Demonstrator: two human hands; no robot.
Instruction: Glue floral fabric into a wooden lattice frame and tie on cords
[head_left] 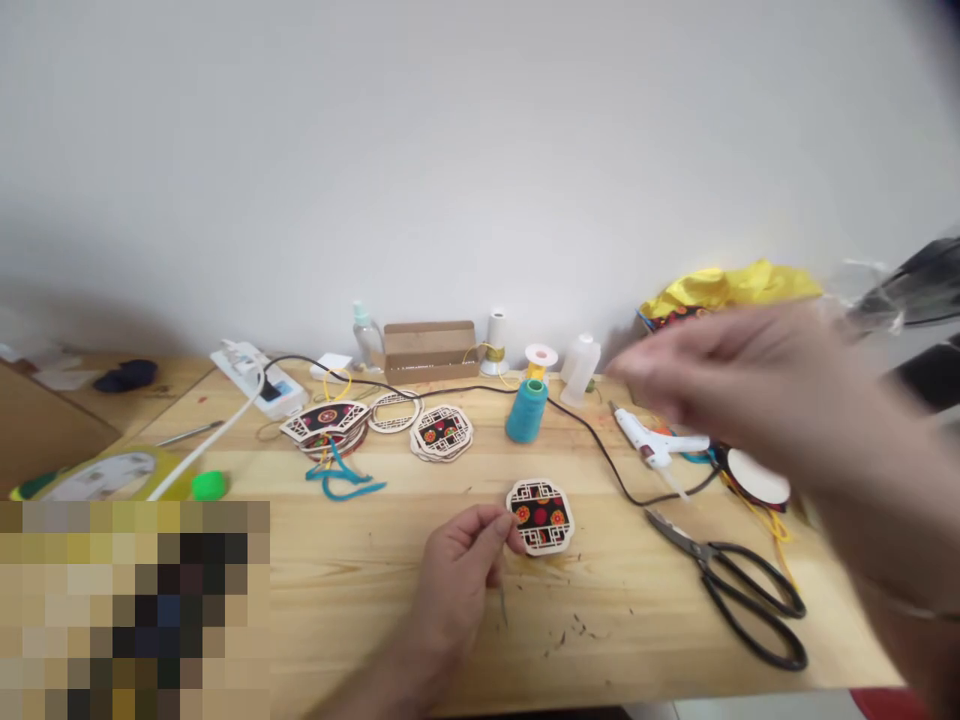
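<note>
Wood-framed, the patterned ornament point(541, 517) was pinched at its left edge by the fingers point(490, 537) of the left hand point(459, 562), over the table point(337, 575). The right hand point(731, 375) was raised and blurred; its grip could not be told. Black-handled scissors point(702, 553) were laid rightward, a teal thread cone point(526, 413) farther back.

Pale wall, wooden table point(600, 590).

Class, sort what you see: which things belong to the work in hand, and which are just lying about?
Likely in the work: patterned wooden piece, pinched by the left hand; scissors; glue gun.
Seemingly just lying about: green object; spray bottle; dark bundle.
</note>
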